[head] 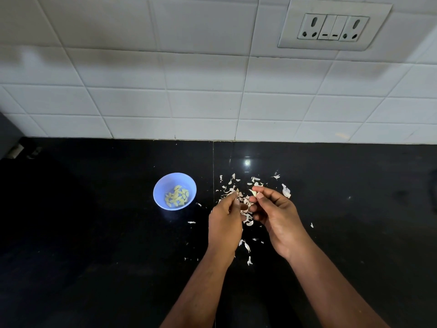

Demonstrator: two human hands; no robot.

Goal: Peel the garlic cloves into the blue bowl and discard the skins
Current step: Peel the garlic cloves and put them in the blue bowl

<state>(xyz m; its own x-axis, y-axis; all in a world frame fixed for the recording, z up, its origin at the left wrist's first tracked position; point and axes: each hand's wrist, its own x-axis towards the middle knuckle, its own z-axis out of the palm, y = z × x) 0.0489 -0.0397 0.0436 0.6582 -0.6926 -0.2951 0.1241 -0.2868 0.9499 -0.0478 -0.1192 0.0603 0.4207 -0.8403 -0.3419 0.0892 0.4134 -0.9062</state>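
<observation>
A small blue bowl stands on the black counter and holds several peeled yellowish garlic cloves. To its right lies a scatter of papery garlic skins. My right hand hovers over the skins and pinches a small garlic clove between thumb and fingertips. My left hand is just left of it, fingers curled, its fingertips near the clove; what they hold is too small to tell. One larger unpeeled piece lies to the right of my right hand.
The black counter runs back to a white tiled wall with a socket panel at upper right. Stray skin flakes lie between my forearms. A dark object edge shows at far left.
</observation>
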